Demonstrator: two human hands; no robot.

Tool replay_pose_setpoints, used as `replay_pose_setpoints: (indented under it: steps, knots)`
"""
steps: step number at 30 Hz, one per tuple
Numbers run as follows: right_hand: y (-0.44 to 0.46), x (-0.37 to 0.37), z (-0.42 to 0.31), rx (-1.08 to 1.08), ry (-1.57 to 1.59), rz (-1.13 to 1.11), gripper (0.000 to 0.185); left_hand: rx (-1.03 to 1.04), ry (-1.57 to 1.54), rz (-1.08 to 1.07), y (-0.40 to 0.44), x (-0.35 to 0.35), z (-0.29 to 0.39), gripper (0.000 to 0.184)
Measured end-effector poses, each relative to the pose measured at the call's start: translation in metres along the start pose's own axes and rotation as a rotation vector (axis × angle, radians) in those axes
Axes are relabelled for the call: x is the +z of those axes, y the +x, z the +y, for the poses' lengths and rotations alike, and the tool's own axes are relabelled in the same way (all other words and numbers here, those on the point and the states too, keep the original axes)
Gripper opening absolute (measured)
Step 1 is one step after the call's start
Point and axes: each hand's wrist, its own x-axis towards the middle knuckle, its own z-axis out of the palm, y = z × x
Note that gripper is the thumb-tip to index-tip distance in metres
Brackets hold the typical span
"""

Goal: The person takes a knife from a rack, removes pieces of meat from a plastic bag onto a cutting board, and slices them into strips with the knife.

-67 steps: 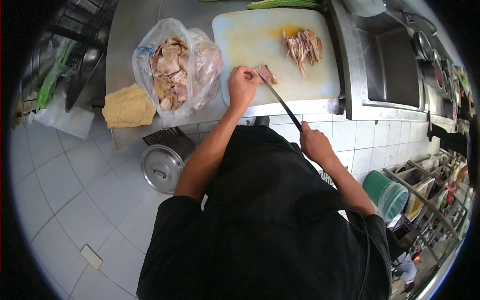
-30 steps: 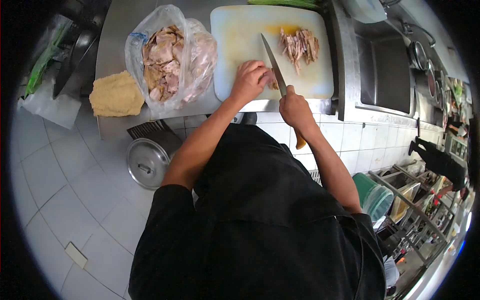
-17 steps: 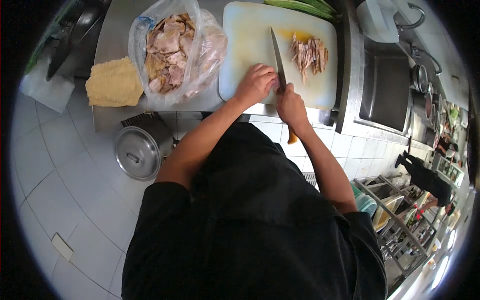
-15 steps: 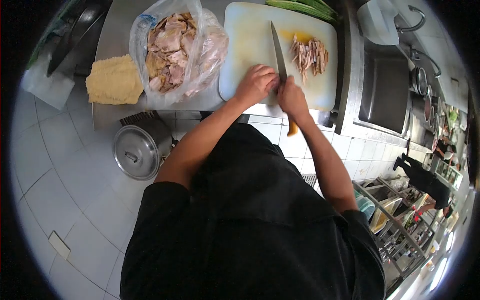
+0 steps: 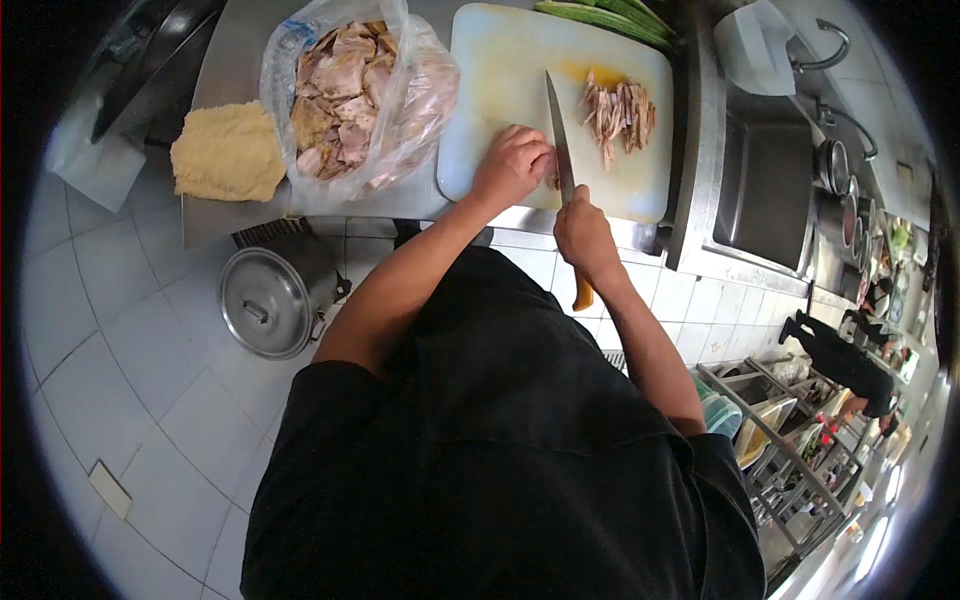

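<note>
A kitchen knife (image 5: 561, 135) with an orange-brown handle is in my right hand (image 5: 583, 235), its fingers wrapped round the grip. The blade points away from me over a white cutting board (image 5: 490, 75). Just left of the blade, my left hand (image 5: 512, 165) is curled down on a piece of meat (image 5: 551, 178), mostly hidden under the fingers. To the right of the knife lies a small pile of sliced meat strips (image 5: 622, 115), with yellowish juice behind it. An open plastic bag (image 5: 425, 110) full of flat meat pieces (image 5: 340, 90) stands left of the board.
A folded tan cloth (image 5: 228, 152) lies at the counter's left end. Long green vegetables (image 5: 620, 18) rest at the board's far edge. At right is a metal sink (image 5: 765, 185). A lidded pot (image 5: 265, 303) stands below the counter. A person in black (image 5: 845, 360) is far right.
My right hand has drawn the knife back toward my body, so its tip is nearer. My left hand stays in almost the same place beside the blade.
</note>
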Motion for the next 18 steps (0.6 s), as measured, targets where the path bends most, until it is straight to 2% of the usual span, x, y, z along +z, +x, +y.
replay_pose_setpoints:
  steps: [5,11,14,17,18]
  knots:
    - [0.006,0.009,0.005,-0.014,-0.013,0.030,0.021,0.051,0.029,-0.006,0.000,0.002,-0.003,0.007]
    - [0.101,0.010,0.004,-0.164,-0.033,0.140,0.029,0.051,0.026,-0.022,0.002,-0.003,-0.001,0.009]
    - [0.102,-0.014,0.000,-0.070,0.124,-0.029,0.030,0.017,-0.037,0.059,0.000,0.001,-0.003,0.009]
    - [0.063,-0.021,-0.006,-0.075,0.057,-0.047,0.030,-0.039,-0.051,0.050,0.000,-0.005,0.003,0.008]
    - [0.048,-0.020,-0.012,-0.004,0.005,-0.032,0.028,-0.037,-0.042,0.049,0.000,-0.004,0.001,0.008]
